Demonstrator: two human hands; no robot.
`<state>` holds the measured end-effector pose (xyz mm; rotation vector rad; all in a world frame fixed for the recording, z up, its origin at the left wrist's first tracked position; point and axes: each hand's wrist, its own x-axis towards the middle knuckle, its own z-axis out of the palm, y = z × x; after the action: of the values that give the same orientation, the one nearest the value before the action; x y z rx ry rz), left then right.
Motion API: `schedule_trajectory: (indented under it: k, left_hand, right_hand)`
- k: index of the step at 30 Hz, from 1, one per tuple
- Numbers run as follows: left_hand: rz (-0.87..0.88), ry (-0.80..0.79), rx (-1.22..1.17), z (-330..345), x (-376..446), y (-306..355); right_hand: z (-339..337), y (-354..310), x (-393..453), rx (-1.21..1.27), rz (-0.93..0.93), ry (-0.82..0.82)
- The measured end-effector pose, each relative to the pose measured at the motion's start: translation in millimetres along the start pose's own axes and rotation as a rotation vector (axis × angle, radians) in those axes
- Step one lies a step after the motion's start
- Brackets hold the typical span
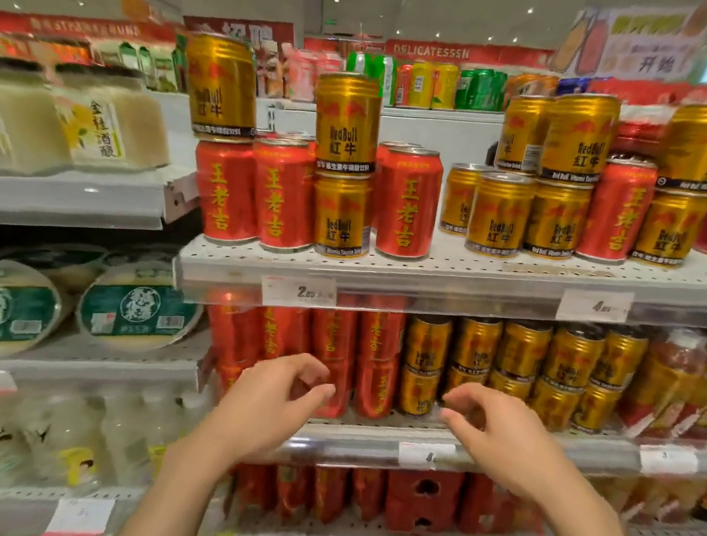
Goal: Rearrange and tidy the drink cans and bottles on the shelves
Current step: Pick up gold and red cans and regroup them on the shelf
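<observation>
Bare hands up at shelves full of red and gold cans.

Left hand [271,395] and right hand [496,429] low at 6 o'clock, fingers loosely curled, holding nothing, just in front of the middle shelf [367,439]. Red cans [378,361] behind the left, gold cans [521,366] at 3 o'clock. Up at 12 o'clock, top shelf [452,279] with a gold can stack [345,165] between red ones.

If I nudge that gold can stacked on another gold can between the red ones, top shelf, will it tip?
Probably. The upper gold can stands on only the narrow lid of the lower gold can, so a sideways push may topple it. Smooth metal looks slippery. The red cans beside only brace the lower can.
</observation>
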<state>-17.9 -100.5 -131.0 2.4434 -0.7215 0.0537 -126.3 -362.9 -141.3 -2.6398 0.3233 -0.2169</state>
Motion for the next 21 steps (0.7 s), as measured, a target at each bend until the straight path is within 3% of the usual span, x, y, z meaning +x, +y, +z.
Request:
schedule_trajectory:
  k: [7, 21]
  left_hand:
    - [0.157, 0.038, -0.015, -51, 6, -16]
    - [0.257, 0.462, -0.122, -125, 38, 27]
  right_hand:
    - [4, -61, -3, -0.024, 0.01, 0.077]
    - [-94, -138, 57, 0.04, -0.312, 0.553]
